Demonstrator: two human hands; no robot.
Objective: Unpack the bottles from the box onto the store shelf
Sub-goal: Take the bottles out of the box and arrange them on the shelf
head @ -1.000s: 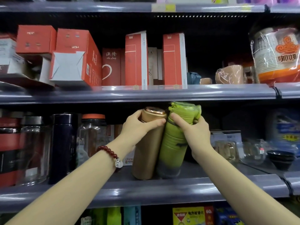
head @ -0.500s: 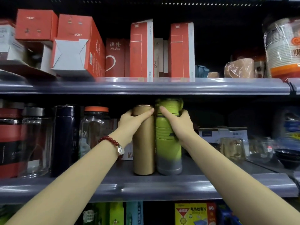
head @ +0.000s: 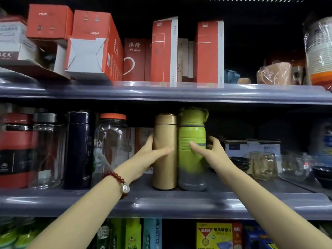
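A gold metal bottle [head: 165, 130] and a green bottle with a grey base [head: 191, 169] stand upright side by side, touching, on the middle shelf [head: 179, 203]. My left hand [head: 147, 156] wraps the gold bottle at mid-height, thumb across its front and fingers behind. My right hand [head: 212, 153] holds the green bottle at mid-height from the right, its thumb on the front and its fingers loosely curled at the side. The box is not in view.
Left of the gold bottle stand a clear jar with an orange lid [head: 112, 144], a dark blue flask [head: 79, 150], a glass jar [head: 46, 151] and a red container [head: 15, 150]. Glassware [head: 262, 165] and dark bowls lie to the right. Red boxes [head: 164, 51] fill the upper shelf.
Both bottles went from tilted to upright on the shelf. My hands slid down from the bottle tops to their middles, and the right fingers have loosened.
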